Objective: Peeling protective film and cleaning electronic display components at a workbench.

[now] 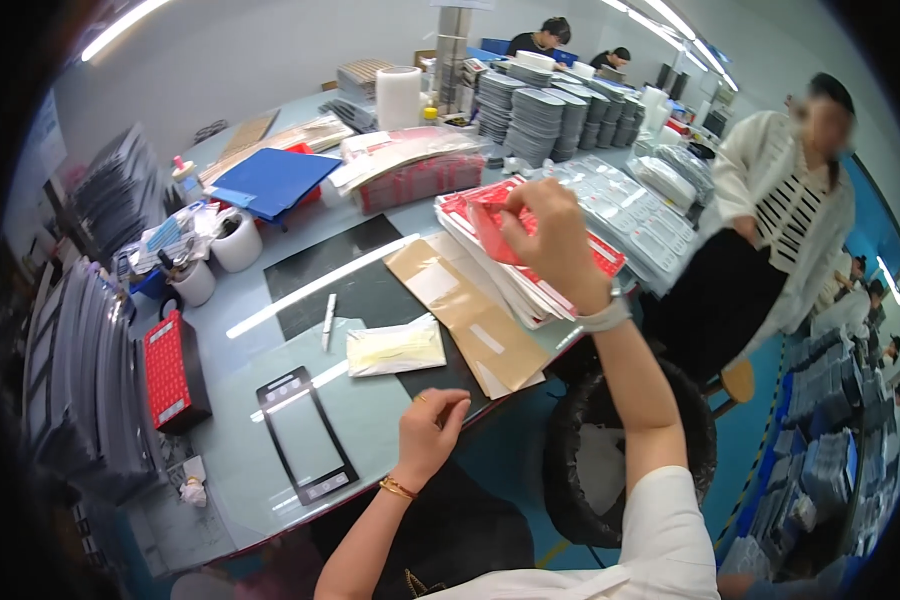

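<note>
My right hand (pixel 555 232) is raised over a stack of red-and-white printed sheets (pixel 595 262) at the table's right side. Its thumb and fingers pinch a thin see-through red film (pixel 490 232), which hangs at the stack's left end. In front of the table's near edge, my left hand (pixel 432 432) has its fingers curled together with nothing visible in them. A glass panel with a black border (pixel 332 484) lies flat at the near left. Beyond the left hand are a pack of pale yellow wipes or cloths (pixel 395 348) and a white pen-like stick (pixel 329 322).
Brown cardboard (pixel 505 355) lies beside the sheet stack. A bin with a black liner (pixel 560 455) stands by the table's right edge. A person in white (pixel 760 210) stands at the right. A red-topped box (pixel 170 370) and upright dark panels (pixel 90 370) line the left.
</note>
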